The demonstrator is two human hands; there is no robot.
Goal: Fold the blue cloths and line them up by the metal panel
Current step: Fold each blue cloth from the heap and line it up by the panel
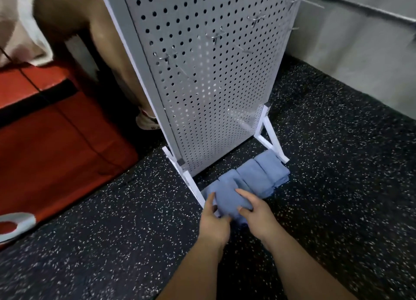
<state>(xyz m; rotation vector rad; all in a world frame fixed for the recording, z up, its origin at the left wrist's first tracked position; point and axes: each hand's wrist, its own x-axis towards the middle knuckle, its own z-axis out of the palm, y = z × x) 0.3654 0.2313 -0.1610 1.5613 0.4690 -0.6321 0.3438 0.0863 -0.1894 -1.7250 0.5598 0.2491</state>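
Three folded blue cloths lie in a row on the floor at the foot of the perforated metal panel (209, 74). The far cloth (273, 168) and the middle cloth (255, 179) lie side by side. The nearest cloth (227, 200) lies between my hands. My left hand (213, 221) touches its left edge, fingers curled under the near end. My right hand (254, 216) rests on its right side, index finger stretched over the top and thumb against the near end.
The panel stands on white feet (191, 180), (273, 142) on black speckled rubber flooring (337, 187). A red mat (56, 130) lies at the left. Another person's leg and shoe (146, 119) stand behind the panel. A grey wall (360, 52) runs along the right.
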